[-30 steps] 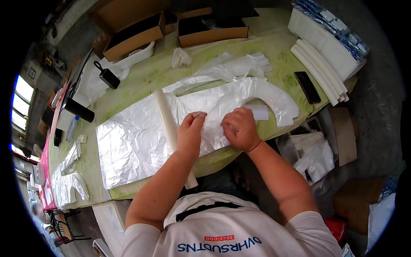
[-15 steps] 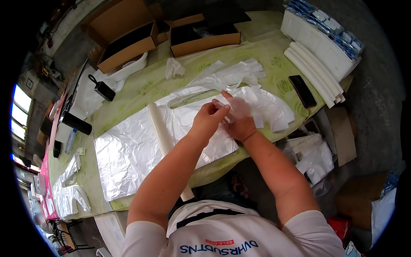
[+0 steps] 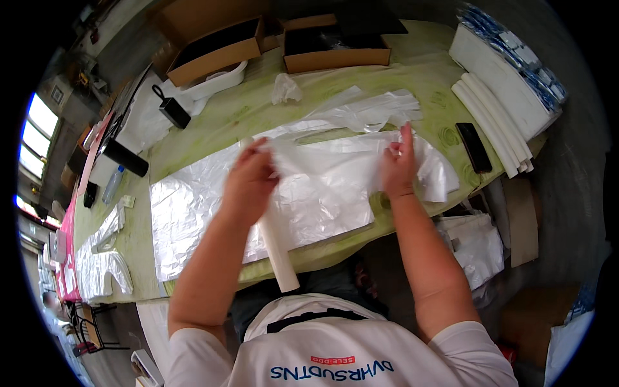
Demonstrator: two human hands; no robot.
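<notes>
My left hand, smeared by motion, is closed on one side of a thin, see-through plastic film. Its other side is gripped by my right hand, whose index finger points up and away. The film spans the gap between both hands, above a stack of flat, shiny white plastic bags spread over the table. A pale, smooth tube lies across these bags, its near end sticking out past the table's front edge and its far part hidden by my left hand.
A phone and several white rolls lie at the right, beside a white box. Open cardboard boxes stand at the back. A black bottle and small black speaker are at the left, near a folded plastic bag.
My hands have moved apart from close together: the left one leftward, the right one rightward. The plastic film is now stretched out between them. The whole view has shifted slightly.
</notes>
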